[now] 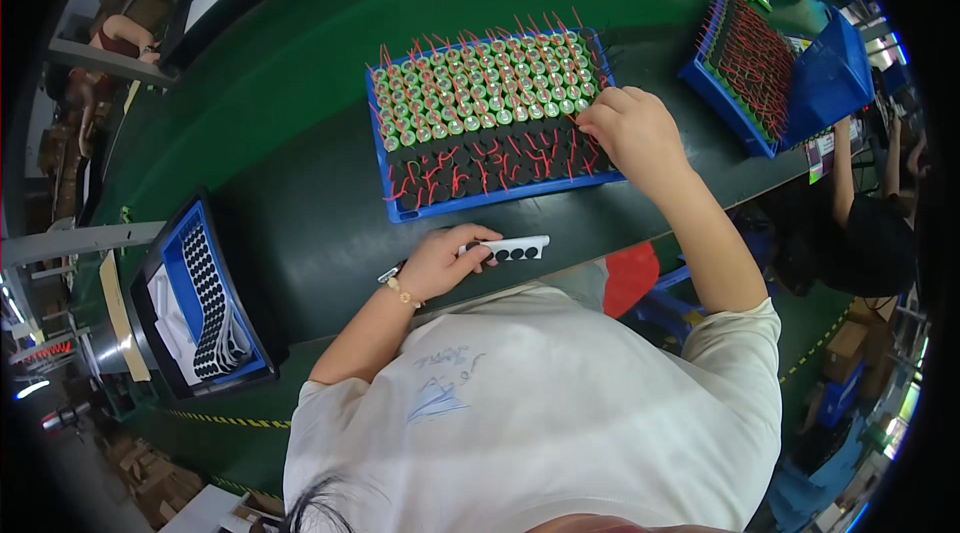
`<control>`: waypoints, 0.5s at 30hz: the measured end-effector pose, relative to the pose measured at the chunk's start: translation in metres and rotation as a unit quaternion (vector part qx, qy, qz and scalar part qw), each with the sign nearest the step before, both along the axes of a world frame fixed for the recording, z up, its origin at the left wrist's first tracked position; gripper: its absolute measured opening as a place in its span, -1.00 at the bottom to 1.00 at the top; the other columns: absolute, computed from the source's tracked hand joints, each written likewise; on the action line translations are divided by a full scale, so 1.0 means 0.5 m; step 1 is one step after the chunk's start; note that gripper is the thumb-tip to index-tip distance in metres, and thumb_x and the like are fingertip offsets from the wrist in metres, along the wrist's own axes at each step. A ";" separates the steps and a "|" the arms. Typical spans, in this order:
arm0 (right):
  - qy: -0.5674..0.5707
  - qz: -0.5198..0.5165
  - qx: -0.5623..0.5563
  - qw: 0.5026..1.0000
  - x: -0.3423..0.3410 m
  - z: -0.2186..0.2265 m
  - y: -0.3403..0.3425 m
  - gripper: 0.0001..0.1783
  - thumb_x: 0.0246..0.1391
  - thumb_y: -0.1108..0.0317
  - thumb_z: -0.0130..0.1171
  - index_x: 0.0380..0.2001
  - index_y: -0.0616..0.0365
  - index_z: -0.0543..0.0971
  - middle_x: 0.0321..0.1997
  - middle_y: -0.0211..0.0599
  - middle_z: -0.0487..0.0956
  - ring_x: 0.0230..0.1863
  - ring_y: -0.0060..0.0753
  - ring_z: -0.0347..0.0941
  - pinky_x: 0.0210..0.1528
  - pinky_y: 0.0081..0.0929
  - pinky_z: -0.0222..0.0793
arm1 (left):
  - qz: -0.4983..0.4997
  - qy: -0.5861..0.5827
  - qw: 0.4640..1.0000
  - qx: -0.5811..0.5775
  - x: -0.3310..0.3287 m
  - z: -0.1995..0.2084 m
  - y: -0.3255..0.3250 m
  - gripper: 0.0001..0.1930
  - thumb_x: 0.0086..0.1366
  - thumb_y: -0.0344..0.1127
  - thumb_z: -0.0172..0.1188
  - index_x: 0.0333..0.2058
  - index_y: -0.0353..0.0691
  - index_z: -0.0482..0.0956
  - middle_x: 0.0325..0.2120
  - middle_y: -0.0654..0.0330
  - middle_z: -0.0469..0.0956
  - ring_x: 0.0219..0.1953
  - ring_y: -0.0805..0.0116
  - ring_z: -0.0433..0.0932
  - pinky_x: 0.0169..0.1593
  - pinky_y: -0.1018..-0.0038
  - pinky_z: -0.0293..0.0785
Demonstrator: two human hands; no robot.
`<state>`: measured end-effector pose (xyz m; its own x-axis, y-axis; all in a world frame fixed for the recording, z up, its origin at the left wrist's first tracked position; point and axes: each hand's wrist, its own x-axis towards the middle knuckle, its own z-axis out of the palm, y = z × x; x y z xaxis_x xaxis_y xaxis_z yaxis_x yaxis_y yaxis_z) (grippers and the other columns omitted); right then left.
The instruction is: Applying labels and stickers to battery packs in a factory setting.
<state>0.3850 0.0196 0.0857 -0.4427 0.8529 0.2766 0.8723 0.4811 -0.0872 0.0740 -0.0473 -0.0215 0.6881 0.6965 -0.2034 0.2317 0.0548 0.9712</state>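
A blue tray (470,201) in front of me holds rows of green cylindrical battery cells (480,83) with thin red wires. Its near rows carry round black discs (470,173) on their tops; the far rows show bare metal ends. My right hand (635,133) reaches over the tray's right side, thumb and finger pinched together at a cell beside the black-topped rows. Whatever lies between those fingertips is too small to make out. Close to the table's near edge, my left hand (450,258) grips a white strip of round black stickers (518,252).
At the left, a black-rimmed bin (270,373) holds a blue box with a long sheet of black-dot stickers (207,283). A second blue tray (735,120) of wired cells stands at the right, against a tilted blue bin (835,73). Other people (850,223) work beyond.
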 end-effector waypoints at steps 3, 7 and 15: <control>0.038 0.035 -0.004 0.999 0.013 -0.009 -0.009 -0.86 -0.12 0.45 0.29 -0.39 0.06 0.67 -0.38 -0.37 0.54 -0.28 -0.23 0.46 -0.20 -0.28 0.42 | -0.003 0.013 0.999 -0.040 -0.002 0.004 0.001 -0.75 0.38 -0.46 0.05 0.00 -0.33 0.54 -0.25 0.12 0.64 -0.28 0.44 0.65 -0.22 0.55 0.57; 0.041 0.048 -0.003 0.998 0.014 0.022 -0.010 -0.70 -0.16 0.55 0.24 -0.27 0.06 0.67 -0.32 -0.36 0.55 -0.25 -0.21 0.46 -0.20 -0.29 0.40 | 0.027 0.004 0.999 -0.030 0.001 -0.004 -0.005 -0.75 0.38 -0.47 0.05 0.00 -0.34 0.54 -0.20 0.10 0.63 -0.26 0.42 0.65 -0.22 0.54 0.58; -0.028 -0.026 -0.013 0.999 -0.005 0.008 -0.009 -0.50 -0.13 0.58 0.16 -0.06 -0.09 0.64 -0.09 -0.54 0.57 0.04 -0.31 0.40 0.03 -0.30 0.28 | 0.025 -0.003 1.000 0.002 0.003 -0.003 -0.002 -0.75 0.38 -0.48 0.05 -0.01 -0.33 0.55 -0.20 0.10 0.63 -0.25 0.41 0.67 -0.20 0.54 0.59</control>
<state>0.3826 0.0152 0.0898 -0.4124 0.8816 0.2296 0.8997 0.4337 -0.0495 0.0757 -0.0484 -0.0228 0.6528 0.7315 -0.1968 0.2238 0.0619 0.9727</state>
